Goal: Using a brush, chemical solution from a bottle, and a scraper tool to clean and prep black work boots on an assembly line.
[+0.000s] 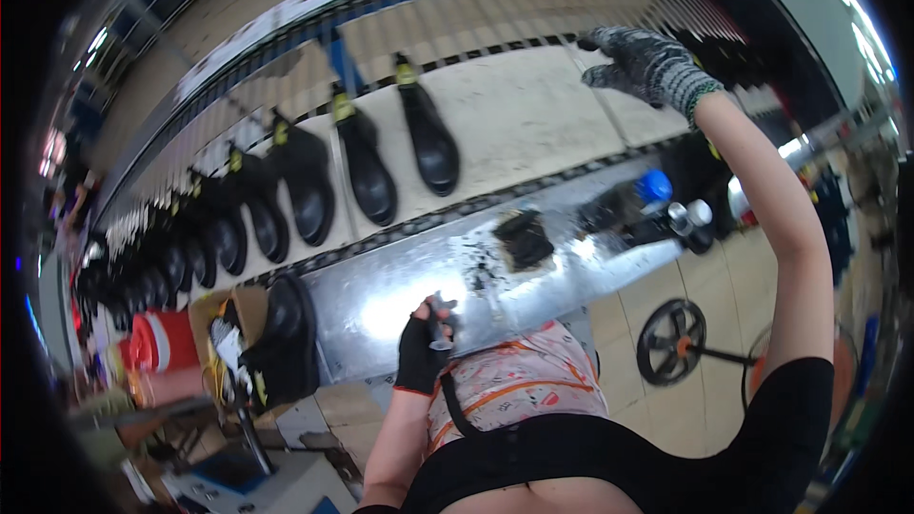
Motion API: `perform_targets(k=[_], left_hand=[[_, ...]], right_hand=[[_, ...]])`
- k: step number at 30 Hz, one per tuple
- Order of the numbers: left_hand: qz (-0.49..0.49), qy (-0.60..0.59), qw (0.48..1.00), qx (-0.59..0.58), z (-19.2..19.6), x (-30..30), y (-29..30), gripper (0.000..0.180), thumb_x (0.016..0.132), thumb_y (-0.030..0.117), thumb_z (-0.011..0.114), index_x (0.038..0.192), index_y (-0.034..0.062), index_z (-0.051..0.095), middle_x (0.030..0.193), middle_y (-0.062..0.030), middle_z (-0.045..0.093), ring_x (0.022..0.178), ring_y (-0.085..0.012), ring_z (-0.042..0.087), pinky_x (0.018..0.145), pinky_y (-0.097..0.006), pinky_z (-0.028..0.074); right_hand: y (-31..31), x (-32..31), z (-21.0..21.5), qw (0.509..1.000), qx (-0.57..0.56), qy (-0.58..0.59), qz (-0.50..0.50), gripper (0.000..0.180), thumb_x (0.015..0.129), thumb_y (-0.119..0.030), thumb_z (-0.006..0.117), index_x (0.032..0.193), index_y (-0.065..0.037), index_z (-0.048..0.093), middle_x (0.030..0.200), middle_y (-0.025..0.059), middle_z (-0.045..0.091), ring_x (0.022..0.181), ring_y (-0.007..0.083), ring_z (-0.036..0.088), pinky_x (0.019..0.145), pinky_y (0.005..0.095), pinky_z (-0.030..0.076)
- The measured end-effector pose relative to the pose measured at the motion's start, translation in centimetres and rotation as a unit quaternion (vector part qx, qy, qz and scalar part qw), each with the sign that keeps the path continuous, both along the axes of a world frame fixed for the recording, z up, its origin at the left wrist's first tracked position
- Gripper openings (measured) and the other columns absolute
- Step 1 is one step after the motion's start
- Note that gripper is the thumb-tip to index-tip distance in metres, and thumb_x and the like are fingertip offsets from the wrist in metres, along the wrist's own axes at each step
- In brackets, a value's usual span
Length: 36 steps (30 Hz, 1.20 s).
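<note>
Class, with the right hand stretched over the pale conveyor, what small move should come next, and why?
Perhaps move the right hand left toward the nearest black boot on the conveyor: the thumb and fingers stand apart with nothing visible between them, while the left hand grips a small grey object.

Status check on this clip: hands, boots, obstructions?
Left hand gripping small grey object at metal bench's near edge. Right hand open, stretched over conveyor. Black boots in a row, left of right hand. Nothing visibly blocking.
</note>
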<state>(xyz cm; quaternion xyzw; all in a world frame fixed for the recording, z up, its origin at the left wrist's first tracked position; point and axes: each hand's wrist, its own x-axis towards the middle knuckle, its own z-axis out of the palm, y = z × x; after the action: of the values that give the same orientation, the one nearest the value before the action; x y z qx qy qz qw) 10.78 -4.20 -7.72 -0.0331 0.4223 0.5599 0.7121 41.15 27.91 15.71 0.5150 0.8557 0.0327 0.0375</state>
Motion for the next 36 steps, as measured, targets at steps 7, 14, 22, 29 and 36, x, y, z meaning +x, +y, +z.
perform_targets(k=[7, 14, 22, 29, 36], left_hand=[[0.072, 0.006, 0.997, 0.014, -0.8, -2.1, -2.1, 0.04, 0.09, 0.036, 0.056, 0.119, 0.0096, 0.05, 0.085, -0.0063, 0.063, 0.061, -0.0158, 0.057, 0.054, -0.027, 0.048], [0.139, 0.022, 0.99, -0.013, 1.0, -4.0, -3.6, 0.032, 0.089, 0.034, 0.057, 0.11, 0.0103, 0.053, 0.086, -0.0062, 0.063, 0.064, -0.0157, 0.059, 0.057, -0.027, 0.049], [0.165, 0.011, 0.986, -0.03, -0.5, -4.5, -4.0, 0.033, 0.09, 0.031, 0.057, 0.112, 0.0066, 0.051, 0.089, -0.0118, 0.063, 0.064, -0.0168, 0.058, 0.058, -0.028, 0.05], [0.126, -0.042, 0.991, 0.024, -1.3, -5.5, -3.8, 0.03, 0.089, 0.029, 0.058, 0.111, 0.0092, 0.054, 0.084, -0.0066, 0.062, 0.064, -0.0156, 0.057, 0.058, -0.027, 0.049], [0.103, -0.009, 0.995, 0.008, -0.4, -6.1, -4.3, 0.02, 0.091, 0.028, 0.055, 0.105, 0.0126, 0.055, 0.084, -0.0061, 0.061, 0.061, -0.0143, 0.057, 0.053, -0.025, 0.049]], right_hand=[[4.5, -21.7, -6.8, 0.979, -0.174, 0.105, -0.012, 0.088, 0.074, -0.071, 0.051, 0.129, -0.003, 0.045, 0.128, 0.0194, 0.051, 0.118, 0.0341, 0.048, 0.098, 0.0389, 0.038], [8.4, -27.6, -10.8, 0.958, -0.249, 0.059, -0.126, 0.059, 0.057, -0.03, 0.081, 0.106, -0.001, 0.062, 0.097, 0.0184, 0.065, 0.071, 0.0301, 0.066, 0.052, 0.0424, 0.056], [9.5, -27.3, -12.4, 0.913, -0.317, 0.165, -0.196, 0.047, 0.07, -0.03, 0.075, 0.099, 0.004, 0.06, 0.081, 0.0217, 0.065, 0.051, 0.0337, 0.064, 0.045, 0.0407, 0.053], [12.8, -15.5, -11.8, 0.896, -0.235, 0.34, -0.163, 0.062, 0.068, -0.04, 0.075, 0.11, 0.0, 0.053, 0.08, 0.0133, 0.061, 0.055, 0.0238, 0.059, 0.039, 0.0353, 0.049], [10.1, -4.1, -1.8, 0.956, -0.073, 0.237, -0.158, 0.06, 0.073, -0.041, 0.072, 0.11, 0.002, 0.051, 0.098, 0.017, 0.062, 0.071, 0.022, 0.066, 0.054, 0.0322, 0.054]])
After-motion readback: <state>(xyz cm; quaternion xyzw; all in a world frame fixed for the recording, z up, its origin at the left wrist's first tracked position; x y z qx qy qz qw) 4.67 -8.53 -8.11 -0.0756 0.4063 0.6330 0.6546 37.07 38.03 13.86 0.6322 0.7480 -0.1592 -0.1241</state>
